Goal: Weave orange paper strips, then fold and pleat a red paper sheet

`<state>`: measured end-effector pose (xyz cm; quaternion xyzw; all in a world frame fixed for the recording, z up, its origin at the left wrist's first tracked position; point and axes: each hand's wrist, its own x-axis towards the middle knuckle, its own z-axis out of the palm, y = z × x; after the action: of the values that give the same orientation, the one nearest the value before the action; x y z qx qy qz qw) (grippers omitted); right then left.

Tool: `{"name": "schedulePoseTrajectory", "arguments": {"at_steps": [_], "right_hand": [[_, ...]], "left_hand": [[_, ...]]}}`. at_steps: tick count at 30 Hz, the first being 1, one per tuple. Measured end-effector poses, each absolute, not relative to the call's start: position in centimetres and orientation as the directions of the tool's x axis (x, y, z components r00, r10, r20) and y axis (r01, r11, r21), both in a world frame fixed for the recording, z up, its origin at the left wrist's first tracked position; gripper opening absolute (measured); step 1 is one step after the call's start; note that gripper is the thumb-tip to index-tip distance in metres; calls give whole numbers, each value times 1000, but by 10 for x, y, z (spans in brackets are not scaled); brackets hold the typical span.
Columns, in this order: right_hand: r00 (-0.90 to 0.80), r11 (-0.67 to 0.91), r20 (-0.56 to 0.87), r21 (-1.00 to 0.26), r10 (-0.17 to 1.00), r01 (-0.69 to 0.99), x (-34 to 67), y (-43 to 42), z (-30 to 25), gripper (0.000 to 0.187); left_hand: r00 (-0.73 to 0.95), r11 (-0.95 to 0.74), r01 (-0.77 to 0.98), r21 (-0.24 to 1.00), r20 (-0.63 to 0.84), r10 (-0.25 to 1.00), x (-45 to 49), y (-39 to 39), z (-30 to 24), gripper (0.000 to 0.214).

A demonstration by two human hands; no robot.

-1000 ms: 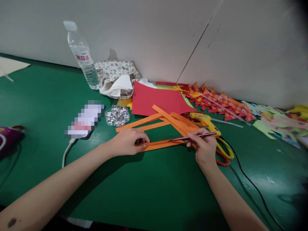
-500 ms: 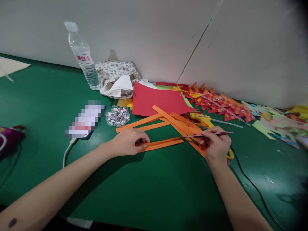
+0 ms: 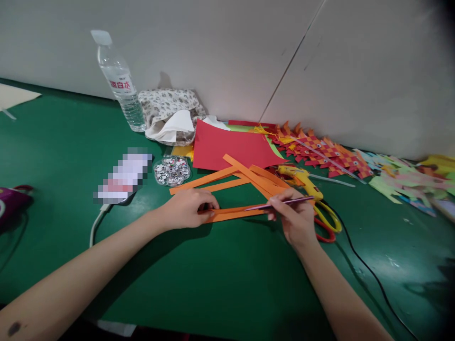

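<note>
My left hand (image 3: pixel 186 208) is closed on the left end of an orange paper strip (image 3: pixel 227 216) lying on the green table. The strip has a lengthwise line along it. My right hand (image 3: pixel 293 215) grips a slim, pointed purple tool (image 3: pixel 300 201) like a pen, its tip lying over the strip's middle. The heel of that hand is by the strip's right end, which it hides. Just behind, more orange paper strips (image 3: pixel 245 173) lie crossed. Red-and-yellow-handled scissors (image 3: pixel 332 220) are partly hidden behind my right hand.
A yellow glue gun (image 3: pixel 304 182) with a black cord lies behind my right hand. Red paper (image 3: pixel 227 147), a pack of googly eyes (image 3: pixel 172 170), a phone (image 3: pixel 124 177), a water bottle (image 3: pixel 122 90), a tissue pouch (image 3: pixel 170 111) and woven paper fish (image 3: pixel 323 154) stand around.
My right hand has moved left with the purple tool, carrying its tip from the strip's right end to its middle. The scissors and glue gun show more. My left hand stays in place.
</note>
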<state>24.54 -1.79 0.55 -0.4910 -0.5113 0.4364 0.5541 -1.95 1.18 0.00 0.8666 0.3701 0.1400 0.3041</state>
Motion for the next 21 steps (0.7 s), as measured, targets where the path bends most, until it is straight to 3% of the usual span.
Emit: {"name": "schedulePoseTrajectory", "arguments": {"at_steps": [8,21], "right_hand": [[0,92,93,-984,996,154,230,-23,4,26],[166,76,86,-995,982,64,269,-4,-6,21]], "left_hand": [[690,-551,554,624,26,723,-19,12,1,17],[681,-544,546,637,40,731,-18,11,1,17]]}}
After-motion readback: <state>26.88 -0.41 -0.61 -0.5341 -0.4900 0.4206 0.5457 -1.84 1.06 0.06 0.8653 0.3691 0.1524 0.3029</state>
